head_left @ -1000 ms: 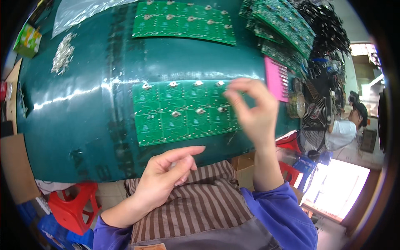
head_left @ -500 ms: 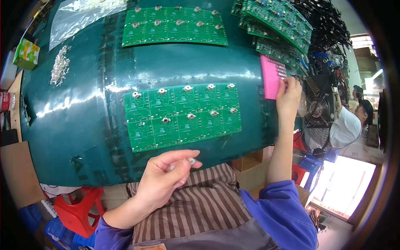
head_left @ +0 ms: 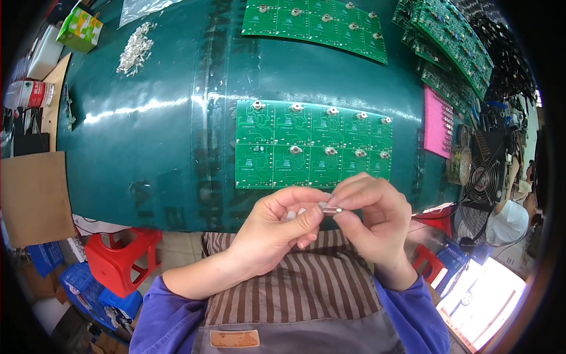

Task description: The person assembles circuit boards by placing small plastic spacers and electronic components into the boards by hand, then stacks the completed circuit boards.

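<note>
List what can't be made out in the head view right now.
Head view, small metal part: full shape, too small and partly covered by the right hand's grip.
Head view, white pieces: exact count, hidden by the left hand's grip.
Head view, near green board: lower right part, behind the right hand.
Head view, far green board: far side, cut off by the top edge.

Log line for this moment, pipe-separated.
left hand: holds white pieces | right hand: pinches metal part beside left hand | near green board: on table, silver fittings in both rows
</note>
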Tool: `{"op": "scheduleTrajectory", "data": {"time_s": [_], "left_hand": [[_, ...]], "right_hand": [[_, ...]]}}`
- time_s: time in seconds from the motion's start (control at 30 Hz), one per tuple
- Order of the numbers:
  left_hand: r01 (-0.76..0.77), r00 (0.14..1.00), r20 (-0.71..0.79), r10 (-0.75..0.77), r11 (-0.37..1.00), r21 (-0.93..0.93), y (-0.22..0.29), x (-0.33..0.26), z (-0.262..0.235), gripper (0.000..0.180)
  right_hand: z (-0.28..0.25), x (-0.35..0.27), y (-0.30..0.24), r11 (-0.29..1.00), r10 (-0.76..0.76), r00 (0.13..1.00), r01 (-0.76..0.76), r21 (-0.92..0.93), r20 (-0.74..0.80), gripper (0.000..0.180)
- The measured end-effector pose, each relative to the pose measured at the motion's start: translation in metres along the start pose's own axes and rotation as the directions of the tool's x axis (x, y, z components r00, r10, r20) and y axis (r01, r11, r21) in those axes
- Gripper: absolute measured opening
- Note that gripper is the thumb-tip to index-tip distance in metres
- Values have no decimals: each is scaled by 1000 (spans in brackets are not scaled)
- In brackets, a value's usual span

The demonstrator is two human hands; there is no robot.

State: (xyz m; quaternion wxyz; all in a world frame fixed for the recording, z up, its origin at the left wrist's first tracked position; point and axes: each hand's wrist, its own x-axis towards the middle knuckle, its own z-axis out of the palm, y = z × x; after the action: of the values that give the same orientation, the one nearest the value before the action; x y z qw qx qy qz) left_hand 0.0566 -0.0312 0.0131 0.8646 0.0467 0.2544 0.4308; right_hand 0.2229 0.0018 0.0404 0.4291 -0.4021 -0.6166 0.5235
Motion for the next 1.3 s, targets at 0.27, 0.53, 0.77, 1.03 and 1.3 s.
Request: {"op": "scheduleTrajectory", "data": {"time_s": [0.27, 0.53, 0.77, 1.03, 1.3], "left_hand": [[-14, 996, -85, 16, 1000, 13, 1, -5, -5, 20], [-3, 996, -88, 10, 997, 71, 9, -7, -6, 22], [34, 999, 11, -33, 995, -98, 17, -19, -17, 17], [83, 992, -99, -83, 997, -5, 24, -35, -19, 11], [109, 994, 12, -110, 993, 51, 27, -38, -26, 9]], "right_hand": [[2, 2, 0, 991, -51, 998, 55, -123, 36, 16], [4, 13, -10, 870, -155, 975, 211, -445, 159, 18], [14, 29, -9, 975, -55, 956, 114, -192, 287, 14], [44, 74, 17, 826, -136, 974, 211, -523, 180, 8], [56, 82, 15, 734, -45, 979, 168, -658, 200, 7]]}}
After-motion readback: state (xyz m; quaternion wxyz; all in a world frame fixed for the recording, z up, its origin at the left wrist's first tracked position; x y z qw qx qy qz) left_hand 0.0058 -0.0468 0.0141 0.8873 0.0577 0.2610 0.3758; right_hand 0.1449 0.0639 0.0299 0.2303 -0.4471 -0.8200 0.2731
